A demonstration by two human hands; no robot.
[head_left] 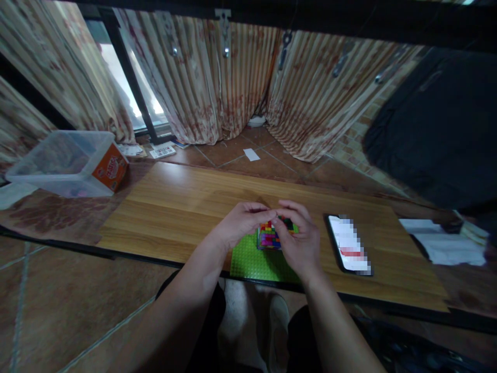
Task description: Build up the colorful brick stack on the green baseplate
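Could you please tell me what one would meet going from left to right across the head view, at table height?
Clear plastic bin → left hand → right hand → phone → white papers

The baseplate [258,261] is green, the bricks [268,240] multicoloured, the tabletop [174,202] brown.

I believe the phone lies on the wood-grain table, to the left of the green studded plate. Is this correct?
Not quite: the phone lies on the wood-grain table, but to the right of the green studded plate, as the head view shows.
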